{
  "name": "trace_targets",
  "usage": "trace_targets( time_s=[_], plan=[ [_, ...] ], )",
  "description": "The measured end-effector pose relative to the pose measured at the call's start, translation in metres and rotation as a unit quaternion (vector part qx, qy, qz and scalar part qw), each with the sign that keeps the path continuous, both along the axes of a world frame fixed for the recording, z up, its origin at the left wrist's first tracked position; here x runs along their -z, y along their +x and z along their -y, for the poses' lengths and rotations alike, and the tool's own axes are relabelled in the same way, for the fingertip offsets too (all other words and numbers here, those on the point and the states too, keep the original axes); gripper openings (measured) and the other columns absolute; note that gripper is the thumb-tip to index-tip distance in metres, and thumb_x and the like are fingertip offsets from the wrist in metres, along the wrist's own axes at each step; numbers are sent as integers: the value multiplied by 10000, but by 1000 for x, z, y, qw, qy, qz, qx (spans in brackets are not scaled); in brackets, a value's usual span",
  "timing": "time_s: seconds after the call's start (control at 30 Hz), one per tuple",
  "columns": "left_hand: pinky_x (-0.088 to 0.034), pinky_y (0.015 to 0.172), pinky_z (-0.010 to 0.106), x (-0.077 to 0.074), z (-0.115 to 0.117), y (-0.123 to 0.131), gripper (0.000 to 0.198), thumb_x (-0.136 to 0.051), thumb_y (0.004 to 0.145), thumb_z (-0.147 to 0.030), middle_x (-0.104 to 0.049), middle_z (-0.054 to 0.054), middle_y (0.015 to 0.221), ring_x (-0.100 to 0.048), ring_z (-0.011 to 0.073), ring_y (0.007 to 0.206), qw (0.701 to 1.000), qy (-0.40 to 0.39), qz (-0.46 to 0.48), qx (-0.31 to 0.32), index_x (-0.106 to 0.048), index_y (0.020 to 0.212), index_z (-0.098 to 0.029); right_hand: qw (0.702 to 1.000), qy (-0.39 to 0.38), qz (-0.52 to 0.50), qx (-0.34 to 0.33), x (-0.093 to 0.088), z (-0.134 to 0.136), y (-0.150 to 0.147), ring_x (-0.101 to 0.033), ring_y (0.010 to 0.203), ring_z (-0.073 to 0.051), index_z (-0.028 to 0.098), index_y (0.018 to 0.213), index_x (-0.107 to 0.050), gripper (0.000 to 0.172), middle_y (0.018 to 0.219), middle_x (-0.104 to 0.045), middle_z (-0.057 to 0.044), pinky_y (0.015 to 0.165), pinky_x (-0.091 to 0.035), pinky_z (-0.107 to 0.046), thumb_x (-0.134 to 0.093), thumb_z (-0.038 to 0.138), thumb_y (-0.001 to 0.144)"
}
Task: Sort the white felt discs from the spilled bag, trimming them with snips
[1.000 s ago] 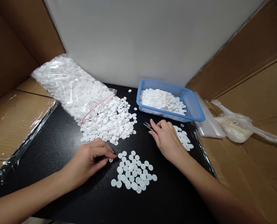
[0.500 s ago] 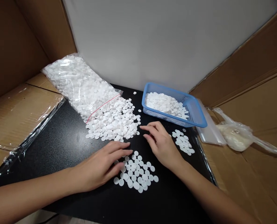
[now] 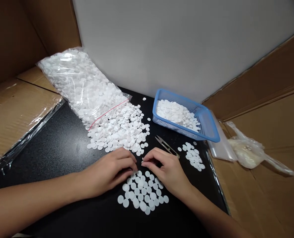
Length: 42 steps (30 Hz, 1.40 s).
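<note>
My right hand [image 3: 170, 168] pinches a small white disc [image 3: 142, 160] between thumb and forefinger, just beyond a spread of flat round white discs [image 3: 144, 195]. Facing it from the left, my left hand [image 3: 117, 167] has its fingers curled towards the thumb at the upper edge of that spread. Whatever lies between its fingertips is hidden. Beyond both hands, a heap of white discs [image 3: 122, 127] spills from the mouth of a clear zip bag [image 3: 80, 82] with a red closure line. Thread snips [image 3: 166, 144] lie on the table right behind my right hand.
A blue plastic basket [image 3: 212, 132] at the back right holds many white discs. In front of it sits a smaller group of discs [image 3: 194, 157]. Flat clear bags [image 3: 222, 145] and a knotted plastic bag [image 3: 247, 152] lie on cardboard to the right. A grey wall [image 3: 174, 43] stands behind.
My right hand has come back towards me from the heap's edge, its fingers closing on a disc. My left fingers have curled in. The snips, hidden before, now show.
</note>
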<state>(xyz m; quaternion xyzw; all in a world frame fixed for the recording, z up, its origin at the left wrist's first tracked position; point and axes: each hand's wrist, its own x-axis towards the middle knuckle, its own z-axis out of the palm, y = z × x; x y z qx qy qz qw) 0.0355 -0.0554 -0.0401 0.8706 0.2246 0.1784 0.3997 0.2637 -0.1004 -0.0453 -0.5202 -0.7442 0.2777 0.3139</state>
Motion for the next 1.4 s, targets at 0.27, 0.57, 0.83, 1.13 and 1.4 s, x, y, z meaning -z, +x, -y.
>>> trace_targets(
  time_s=[0.27, 0.57, 0.83, 1.13, 1.4],
  plan=[
    [-503, 826, 286, 7, -15, -1, 232, -426, 953, -63, -600, 51, 1082, -601, 175, 989, 997, 35, -35, -53, -586, 1032, -210, 996, -49, 35, 64, -4, -4, 16, -629, 741, -162, 225, 850, -648, 116, 820, -673, 3, 660, -483, -273, -593, 156, 925],
    [-503, 817, 265, 7, -12, 1, 159, -482, 973, -136, -595, 44, 1073, -605, 166, 982, 996, 65, -17, -62, -604, 1021, -225, 976, -198, -25, 90, -12, -4, 25, -626, 595, -138, 221, 778, -643, 148, 671, -647, 27, 560, -478, -251, -557, 193, 896],
    [-517, 803, 275, 1, -8, 3, 223, -454, 1008, -198, -628, 61, 1017, -614, 178, 951, 996, 66, -9, -59, -675, 1032, -216, 990, -88, 64, 87, -12, -6, 27, -603, 654, -148, 219, 794, -631, 219, 713, -630, 10, 616, -480, -273, -500, 224, 970],
    [-514, 794, 269, 1, -9, 3, 206, -475, 987, -175, -634, 49, 1008, -615, 177, 941, 996, 77, -11, -52, -666, 1043, -225, 989, 101, 110, -3, 1, -7, 9, -589, 795, -181, 195, 888, -678, 145, 859, -619, -57, 720, -512, -320, -557, 174, 967],
    [-495, 789, 266, 2, -9, 3, 207, -457, 992, -160, -618, 48, 1002, -600, 175, 943, 996, 82, -18, -43, -651, 1033, -220, 992, 82, 70, -62, 1, 0, 2, -583, 818, -189, 191, 930, -692, 234, 843, -637, -45, 740, -497, -346, -523, 33, 898]
  ],
)
